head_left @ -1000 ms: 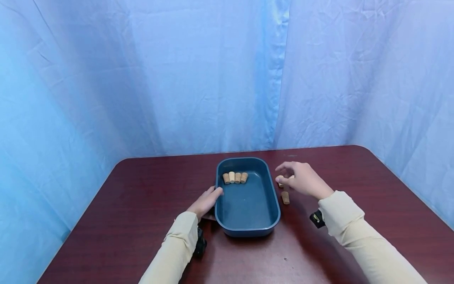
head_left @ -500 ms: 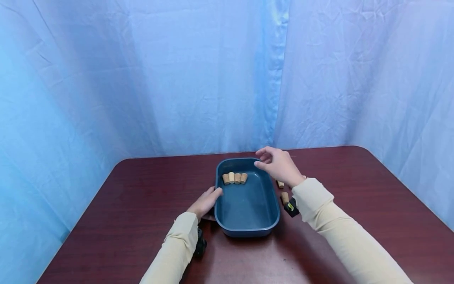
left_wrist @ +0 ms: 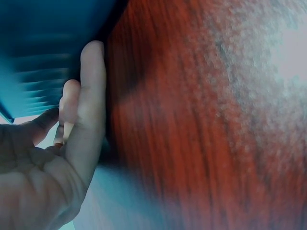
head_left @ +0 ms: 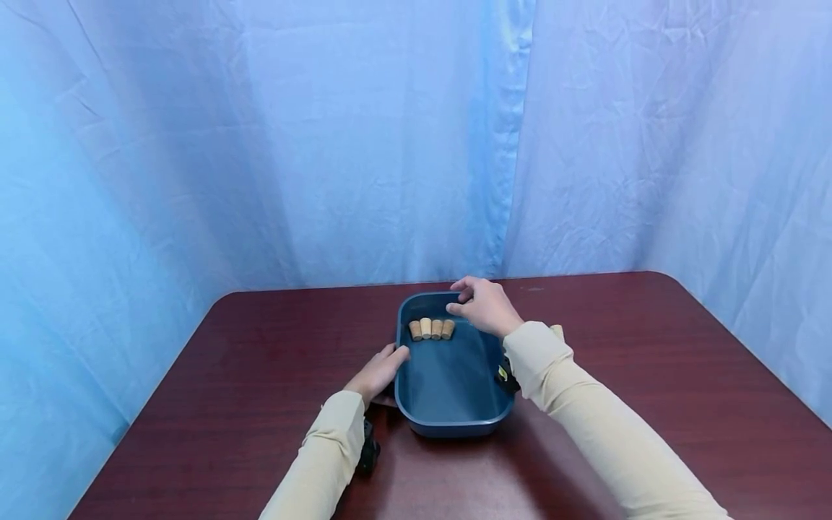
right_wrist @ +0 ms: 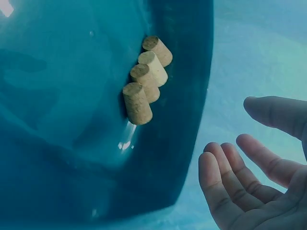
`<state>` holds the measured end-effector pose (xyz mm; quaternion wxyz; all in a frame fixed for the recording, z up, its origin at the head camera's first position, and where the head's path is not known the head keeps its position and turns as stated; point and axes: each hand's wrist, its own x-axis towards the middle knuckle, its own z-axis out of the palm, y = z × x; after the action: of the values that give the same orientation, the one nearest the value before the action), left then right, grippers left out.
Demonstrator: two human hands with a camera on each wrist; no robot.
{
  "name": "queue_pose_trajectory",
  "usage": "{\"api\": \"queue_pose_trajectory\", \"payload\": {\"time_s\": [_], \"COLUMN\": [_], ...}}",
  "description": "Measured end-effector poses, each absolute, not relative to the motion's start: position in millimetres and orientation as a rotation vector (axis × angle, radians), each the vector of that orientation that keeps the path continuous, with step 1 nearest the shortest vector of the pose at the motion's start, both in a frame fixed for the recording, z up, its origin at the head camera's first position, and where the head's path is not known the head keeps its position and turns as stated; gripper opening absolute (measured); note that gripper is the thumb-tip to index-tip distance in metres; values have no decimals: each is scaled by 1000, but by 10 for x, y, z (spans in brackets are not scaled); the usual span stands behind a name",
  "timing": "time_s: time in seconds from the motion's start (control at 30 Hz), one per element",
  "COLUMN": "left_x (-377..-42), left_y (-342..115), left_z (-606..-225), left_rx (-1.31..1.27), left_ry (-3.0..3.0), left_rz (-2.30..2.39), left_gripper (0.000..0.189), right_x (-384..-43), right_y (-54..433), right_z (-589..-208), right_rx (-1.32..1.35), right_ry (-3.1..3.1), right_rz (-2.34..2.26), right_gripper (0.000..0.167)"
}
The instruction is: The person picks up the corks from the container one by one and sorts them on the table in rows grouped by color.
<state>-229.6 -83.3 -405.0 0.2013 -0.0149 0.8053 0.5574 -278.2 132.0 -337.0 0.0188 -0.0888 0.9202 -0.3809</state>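
Bracing the blue tray (head_left: pixel 448 393) at its 9 o'clock side, your left hand (head_left: pixel 378 371) pinches its wall, thumb over the edge and fingers laid along the outside; that grip likely keeps the tray from sliding on the table (head_left: pixel 279 368). Your right hand (head_left: pixel 484 308) hangs over the tray's 1 o'clock corner, thumb and fingers spread well apart, and the right wrist view shows nothing between them. The row of four corks (head_left: pixel 435 330) sits inside the tray toward 11 o'clock, one pale among three darker ones, set side by side, perhaps to keep them neat and easy to count. From your right hand, that row lies at about 8 o'clock, near but not touched. A lone cork (head_left: pixel 557 331) shows past your right sleeve (head_left: pixel 538 352), at about 4 o'clock from that hand, partly hidden
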Motion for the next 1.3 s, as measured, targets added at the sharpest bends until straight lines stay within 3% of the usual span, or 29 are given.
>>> {"api": "queue_pose_trajectory", "payload": {"time_s": [0.83, 1.3], "left_x": [-2287, -2298], "left_y": [-827, -839], "left_z": [-4096, -4080], "left_rx": [-41, -50], "left_ry": [2233, 2239], "left_rz": [1586, 1580], "left_gripper": [72, 72], "right_x": [-2884, -2913], "right_y": [1062, 987], "right_z": [-3699, -3786], "right_rx": [-104, -41], "right_ry": [2948, 2871], "right_rz": [-869, -768], "right_gripper": [37, 47]}}
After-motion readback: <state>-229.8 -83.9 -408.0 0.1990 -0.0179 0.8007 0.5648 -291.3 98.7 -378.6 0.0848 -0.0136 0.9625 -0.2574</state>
